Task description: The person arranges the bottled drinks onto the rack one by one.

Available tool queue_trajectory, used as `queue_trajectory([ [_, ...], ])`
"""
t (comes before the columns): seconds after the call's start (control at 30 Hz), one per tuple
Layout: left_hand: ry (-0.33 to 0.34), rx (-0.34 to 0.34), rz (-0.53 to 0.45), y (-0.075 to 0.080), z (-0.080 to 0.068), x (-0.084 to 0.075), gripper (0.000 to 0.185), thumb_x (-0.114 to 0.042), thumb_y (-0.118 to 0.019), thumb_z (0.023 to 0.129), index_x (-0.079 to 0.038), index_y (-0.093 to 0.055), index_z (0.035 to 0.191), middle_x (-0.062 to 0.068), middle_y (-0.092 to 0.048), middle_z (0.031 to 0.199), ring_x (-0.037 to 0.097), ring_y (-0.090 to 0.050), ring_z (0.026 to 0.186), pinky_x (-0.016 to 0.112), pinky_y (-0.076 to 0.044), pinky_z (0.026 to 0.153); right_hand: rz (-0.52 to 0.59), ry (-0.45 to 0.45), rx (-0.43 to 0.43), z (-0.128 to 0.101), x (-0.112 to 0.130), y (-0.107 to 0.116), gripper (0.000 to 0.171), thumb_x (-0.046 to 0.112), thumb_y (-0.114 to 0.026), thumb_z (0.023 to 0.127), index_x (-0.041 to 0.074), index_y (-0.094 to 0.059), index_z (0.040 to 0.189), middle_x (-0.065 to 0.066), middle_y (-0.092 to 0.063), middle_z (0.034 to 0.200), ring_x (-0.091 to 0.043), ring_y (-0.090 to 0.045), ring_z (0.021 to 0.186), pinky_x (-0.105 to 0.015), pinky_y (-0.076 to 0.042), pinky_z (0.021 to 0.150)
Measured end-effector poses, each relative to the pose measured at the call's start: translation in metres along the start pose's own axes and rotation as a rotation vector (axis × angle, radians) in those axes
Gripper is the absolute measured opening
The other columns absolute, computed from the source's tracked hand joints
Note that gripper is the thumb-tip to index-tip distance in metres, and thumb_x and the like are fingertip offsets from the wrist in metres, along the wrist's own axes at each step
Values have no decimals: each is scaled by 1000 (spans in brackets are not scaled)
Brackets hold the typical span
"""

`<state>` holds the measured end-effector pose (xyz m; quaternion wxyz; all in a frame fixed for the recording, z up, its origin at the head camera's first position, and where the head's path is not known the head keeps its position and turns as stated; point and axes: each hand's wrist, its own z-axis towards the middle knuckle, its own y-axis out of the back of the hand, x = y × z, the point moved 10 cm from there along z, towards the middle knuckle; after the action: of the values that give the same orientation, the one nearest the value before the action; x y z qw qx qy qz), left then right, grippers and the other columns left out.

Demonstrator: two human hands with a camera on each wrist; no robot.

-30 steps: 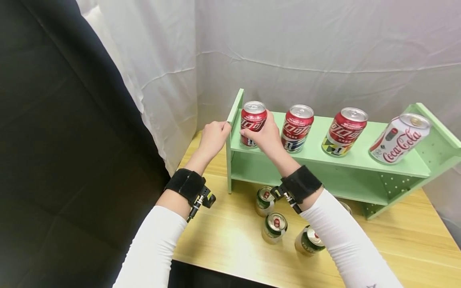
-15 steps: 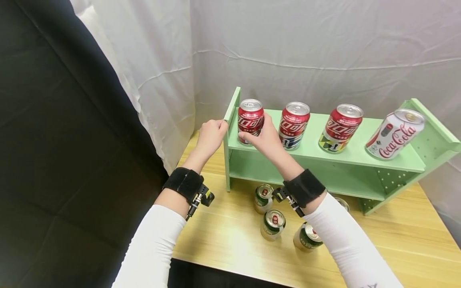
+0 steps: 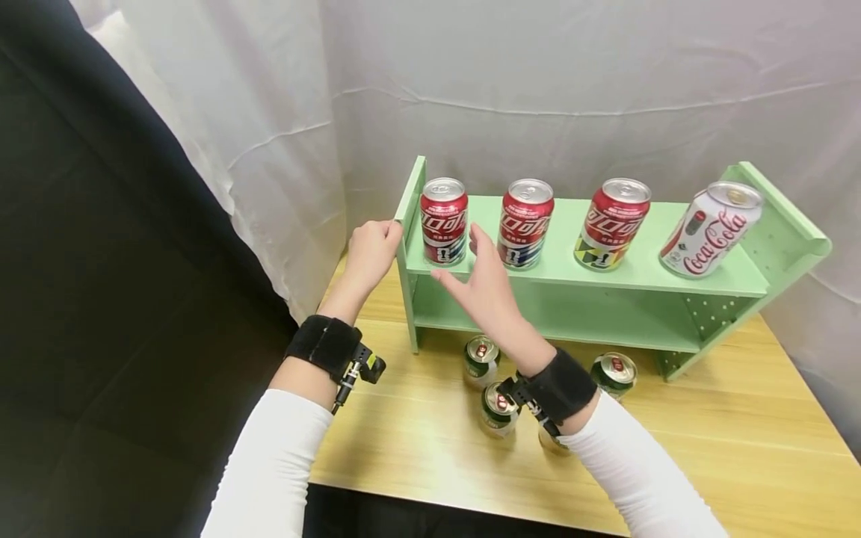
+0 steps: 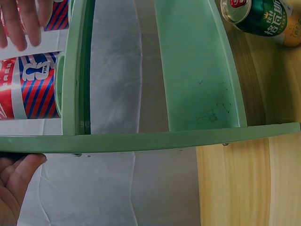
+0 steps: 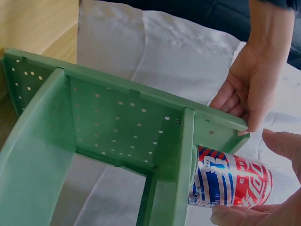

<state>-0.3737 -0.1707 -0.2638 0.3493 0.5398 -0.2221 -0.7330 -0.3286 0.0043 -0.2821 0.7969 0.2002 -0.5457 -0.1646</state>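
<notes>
A green shelf unit (image 3: 605,312) stands on a pale wood table (image 3: 403,448), its upper board (image 3: 565,239) carrying a row of four drinks cans: a left-end red can (image 3: 444,220), a second red can (image 3: 527,224), a third red can (image 3: 613,224) with a yellow-patterned base, and a white Coca-Cola can (image 3: 713,228) near the right side panel (image 3: 780,224). Bare board shows between each can and its neighbour, while only a narrow strip separates the left-end red can from the left side panel (image 3: 412,193). A person's left hand (image 3: 373,250), fingers curled, holds the front edge of that panel from its outer side. The right hand (image 3: 487,288), thumb and fingers spread wide around air, hangs just in front of the left-end red can, its fingertips near the gap beside the second (the head view shows a slim space between fingers and can). The left-end red can sits upright on the board, between the two hands and slightly beyond them. Below, green-topped cans (image 3: 481,362) stand on the table before the unit, one largely hidden by the right wrist; a pale curtain (image 3: 572,60) hangs behind.
</notes>
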Motion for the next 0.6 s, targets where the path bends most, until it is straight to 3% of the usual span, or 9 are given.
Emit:
queue_trajectory([
  [0.3,12,-21,-43,4,-2,2,35,-23,-39,89,-13,-37,56,-2,-36,49,20,-33,50,29,-27,50,-105,96,-42,-25,-5,6,83,29,-70,84,3,-23,147,-18,-40,142,-32,-44,128,-47,-38,102],
  [0.6,42,10,-61,-1,-2,4,35,-25,-38,89,-14,-37,56,0,-36,51,18,-31,51,28,-26,51,-124,166,-114,-48,-18,23,69,26,-73,82,4,-41,139,-15,-50,136,-29,-50,122,-46,-43,97],
])
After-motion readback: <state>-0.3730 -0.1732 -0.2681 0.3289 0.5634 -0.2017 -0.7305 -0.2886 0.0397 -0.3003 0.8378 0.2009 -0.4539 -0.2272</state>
